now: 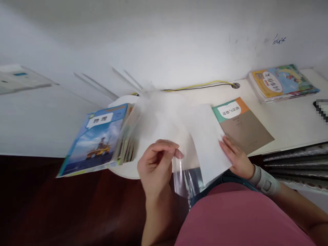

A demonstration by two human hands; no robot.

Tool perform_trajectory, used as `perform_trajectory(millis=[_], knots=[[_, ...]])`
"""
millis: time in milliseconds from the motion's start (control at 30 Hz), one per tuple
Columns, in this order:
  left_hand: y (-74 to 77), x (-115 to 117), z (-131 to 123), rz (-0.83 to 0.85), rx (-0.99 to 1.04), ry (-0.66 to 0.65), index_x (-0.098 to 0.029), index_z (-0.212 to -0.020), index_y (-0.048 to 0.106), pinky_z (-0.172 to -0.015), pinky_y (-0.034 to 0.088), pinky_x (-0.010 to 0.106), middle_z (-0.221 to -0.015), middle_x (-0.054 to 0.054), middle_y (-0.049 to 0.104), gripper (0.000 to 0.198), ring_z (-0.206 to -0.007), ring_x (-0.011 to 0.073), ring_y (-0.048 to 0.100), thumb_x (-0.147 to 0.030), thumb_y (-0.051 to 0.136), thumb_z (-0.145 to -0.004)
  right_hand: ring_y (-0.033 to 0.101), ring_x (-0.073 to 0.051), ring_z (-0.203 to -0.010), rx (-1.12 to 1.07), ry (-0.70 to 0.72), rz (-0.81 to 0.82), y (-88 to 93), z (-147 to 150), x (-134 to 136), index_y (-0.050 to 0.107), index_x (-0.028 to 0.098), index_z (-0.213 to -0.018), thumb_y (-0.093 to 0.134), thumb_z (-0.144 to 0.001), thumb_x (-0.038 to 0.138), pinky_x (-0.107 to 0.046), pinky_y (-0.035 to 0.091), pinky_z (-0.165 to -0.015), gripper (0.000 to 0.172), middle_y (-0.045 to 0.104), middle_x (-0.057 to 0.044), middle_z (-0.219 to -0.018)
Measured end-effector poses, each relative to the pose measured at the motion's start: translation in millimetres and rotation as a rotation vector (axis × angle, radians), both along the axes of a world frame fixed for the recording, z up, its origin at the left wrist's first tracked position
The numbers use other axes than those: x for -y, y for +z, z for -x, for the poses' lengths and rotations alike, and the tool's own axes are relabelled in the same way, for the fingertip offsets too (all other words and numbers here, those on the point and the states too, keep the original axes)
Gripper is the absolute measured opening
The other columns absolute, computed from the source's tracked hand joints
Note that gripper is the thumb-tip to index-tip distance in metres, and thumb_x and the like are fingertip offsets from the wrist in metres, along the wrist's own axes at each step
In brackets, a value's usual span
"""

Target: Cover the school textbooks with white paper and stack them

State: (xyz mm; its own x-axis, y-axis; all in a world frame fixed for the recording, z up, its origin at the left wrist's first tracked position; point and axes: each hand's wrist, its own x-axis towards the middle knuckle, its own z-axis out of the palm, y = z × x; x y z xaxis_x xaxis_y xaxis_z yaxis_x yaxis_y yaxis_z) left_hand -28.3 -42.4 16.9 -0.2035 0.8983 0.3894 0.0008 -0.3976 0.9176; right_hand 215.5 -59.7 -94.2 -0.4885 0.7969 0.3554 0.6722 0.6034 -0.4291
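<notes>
My left hand (160, 162) is closed in a pinch on the edge of a clear plastic film (181, 176), thumb against fingers. The film rises blurred and see-through over the table, and its lower part hangs down in shiny folds. At the right, my right hand (238, 159) grips the side edge of a white paper sheet (208, 147), fingers close together and the thumb hidden. The sheet meets the film along its left side; whether they are joined, I cannot tell. Just beyond my right hand lies a textbook (248, 133) with a brown, green and orange cover.
A stack topped by a blue physics textbook (98, 140) stands at the table's left end. More booklets (284, 82) are piled at the back right. Yellow and black cables (200, 85) run along the wall to a round hole (235, 85) in the white table (294, 116).
</notes>
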Motion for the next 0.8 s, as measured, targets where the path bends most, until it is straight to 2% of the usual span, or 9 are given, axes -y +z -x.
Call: perform_trajectory(millis=[100, 200, 267, 300, 367, 500, 567, 667, 800], knots=[[-1.8, 0, -11, -0.149, -0.003, 0.024, -0.023, -0.087, 0.065, -0.062, 0.051, 0.027, -0.068, -0.003, 0.062, 0.011, -0.059, 0.0107, 0.059, -0.02, 0.066, -0.076, 0.04, -0.024, -0.134, -0.121, 0.141, 0.006, 2.2, -18, -10, 0.015, 0.025, -0.15, 0.043, -0.093, 0.024, -0.045, 0.045, -0.103, 0.064, 0.039, -0.015, -0.147], [-23.6, -23, -11, -0.229, 0.081, 0.374, -0.03, -0.11, 0.056, -0.072, 0.052, 0.03, -0.078, -0.003, 0.061, 0.028, -0.073, 0.0127, 0.062, -0.034, 0.054, -0.083, 0.052, -0.021, -0.124, -0.228, 0.198, 0.062, 7.6, -40, -21, 0.025, 0.03, -0.148, 0.041, -0.095, 0.028, -0.04, 0.049, -0.098, 0.055, 0.049, -0.011, -0.14], [-42.6, -48, -3, -0.048, 0.046, 0.611, -0.032, -0.122, 0.045, -0.082, 0.05, 0.033, -0.104, 0.002, 0.062, 0.034, -0.093, 0.0146, 0.063, -0.033, 0.042, -0.088, 0.053, -0.021, -0.123, -0.256, 0.194, 0.112, 11.0, -56, -26, 0.032, 0.03, -0.145, 0.041, -0.095, 0.032, -0.039, 0.05, -0.097, 0.051, 0.052, -0.01, -0.138], [-51.3, -61, 3, 0.071, 0.026, 0.622, -0.031, -0.126, 0.041, -0.085, 0.05, 0.035, -0.115, 0.006, 0.059, 0.038, -0.101, 0.0165, 0.062, -0.032, 0.038, -0.088, 0.053, -0.022, -0.123, -0.258, 0.192, 0.132, 12.4, -63, -28, 0.034, 0.031, -0.144, 0.042, -0.095, 0.033, -0.039, 0.05, -0.098, 0.05, 0.052, -0.009, -0.138], [-64.0, -86, 15, 0.226, -0.031, 0.476, -0.03, -0.133, 0.036, -0.09, 0.048, 0.039, -0.129, 0.01, 0.054, 0.045, -0.112, 0.0202, 0.058, -0.031, 0.035, -0.088, 0.053, -0.022, -0.123, -0.257, 0.205, 0.152, 14.2, -76, -32, 0.037, 0.032, -0.143, 0.046, -0.094, 0.033, -0.039, 0.05, -0.098, 0.05, 0.053, -0.008, -0.138], [-65.7, -116, 30, 0.329, -0.451, -0.249, -0.024, -0.127, 0.048, -0.099, 0.044, 0.042, -0.134, 0.012, 0.053, 0.051, -0.124, 0.0244, 0.051, -0.036, 0.052, -0.078, 0.054, -0.022, -0.122, -0.248, 0.226, 0.158, 17.2, -94, -37, 0.039, 0.032, -0.141, 0.048, -0.093, 0.029, -0.041, 0.05, -0.099, 0.049, 0.054, -0.007, -0.136], [-57.7, -120, 31, 0.285, -0.667, -0.512, -0.023, -0.123, 0.054, -0.106, 0.037, 0.043, -0.136, 0.011, 0.052, 0.051, -0.129, 0.0254, 0.046, -0.039, 0.057, -0.075, 0.055, -0.022, -0.121, -0.244, 0.233, 0.178, 19.6, -100, -37, 0.041, 0.032, -0.14, 0.047, -0.093, 0.029, -0.041, 0.05, -0.098, 0.048, 0.056, -0.006, -0.134], [-46.4, -121, 28, 0.199, -0.81, -0.713, -0.025, -0.12, 0.058, -0.11, 0.032, 0.044, -0.135, 0.01, 0.055, 0.047, -0.131, 0.0254, 0.044, -0.04, 0.059, -0.076, 0.055, -0.023, -0.121, -0.241, 0.225, 0.23, 22.9, -103, -34, 0.038, 0.032, -0.142, 0.052, -0.091, 0.033, -0.041, 0.05, -0.099, 0.054, 0.055, -0.008, -0.135], [-49.8, -116, 30, 0.175, -0.838, -0.835, -0.027, -0.111, 0.065, -0.102, 0.042, 0.044, -0.124, 0.01, 0.063, 0.038, -0.122, 0.0249, 0.053, -0.038, 0.062, -0.076, 0.048, -0.024, -0.127, -0.195, 0.28, 0.244, 21.7, -99, -28, 0.039, 0.031, -0.142, 0.059, -0.087, 0.031, -0.043, 0.047, -0.101, 0.058, 0.048, -0.009, -0.141]])
